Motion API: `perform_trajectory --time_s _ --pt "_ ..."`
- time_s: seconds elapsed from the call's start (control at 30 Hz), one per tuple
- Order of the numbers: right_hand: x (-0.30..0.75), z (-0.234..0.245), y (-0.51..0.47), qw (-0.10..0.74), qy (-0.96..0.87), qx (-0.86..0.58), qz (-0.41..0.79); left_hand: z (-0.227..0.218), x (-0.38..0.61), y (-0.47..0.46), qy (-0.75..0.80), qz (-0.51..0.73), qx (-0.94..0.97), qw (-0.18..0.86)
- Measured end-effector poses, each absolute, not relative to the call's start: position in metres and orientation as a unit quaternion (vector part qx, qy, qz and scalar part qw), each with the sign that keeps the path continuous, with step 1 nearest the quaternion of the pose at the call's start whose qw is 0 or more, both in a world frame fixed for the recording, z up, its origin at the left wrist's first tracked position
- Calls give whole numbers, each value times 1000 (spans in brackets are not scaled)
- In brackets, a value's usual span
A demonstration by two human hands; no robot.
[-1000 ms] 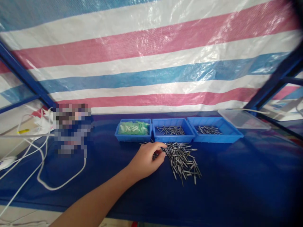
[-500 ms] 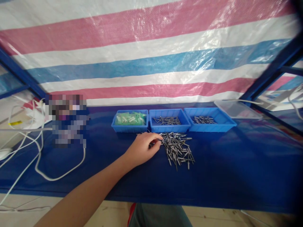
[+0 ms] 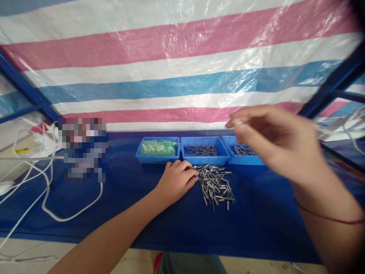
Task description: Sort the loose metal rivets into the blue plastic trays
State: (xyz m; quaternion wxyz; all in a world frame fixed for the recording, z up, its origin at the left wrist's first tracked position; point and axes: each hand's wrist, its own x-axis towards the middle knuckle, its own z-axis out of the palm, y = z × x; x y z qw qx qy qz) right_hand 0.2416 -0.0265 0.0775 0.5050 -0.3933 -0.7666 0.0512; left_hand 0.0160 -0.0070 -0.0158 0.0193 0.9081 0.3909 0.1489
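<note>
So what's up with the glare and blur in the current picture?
Head view: bright glare streaks the striped sheet; head view: the right hand is blurred, the left hand sharper; head view: a pixelated patch masks things at left, and the right edge falls dark.

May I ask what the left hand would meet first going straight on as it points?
The left hand would probably meet the pile of metal pins first, just ahead of it; whether they touch is unclear.
</note>
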Motion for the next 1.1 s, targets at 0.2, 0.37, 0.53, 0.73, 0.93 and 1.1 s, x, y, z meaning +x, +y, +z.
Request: perform_trajectory --time_s 0.2,0.37,0.53,0.73,0.93,1.1 --pt "212 19 2 377 -823 -398 149 -16 14 -9 409 153 899 26" --pt "209 2 -4 351 -820 -424 157 -17 11 -5 451 261 847 101" --pt "200 -3 -7 385 -779 -431 244 -15 13 -6 452 410 751 253" --pt "186 -6 -14 503 -676 -408 353 -11 16 -11 434 444 716 319" --pt "183 -5 -15 508 -655 -396 394 -15 17 -11 438 410 729 329" --pt "183 -9 -14 510 -661 -397 381 -18 17 -9 445 385 744 316"
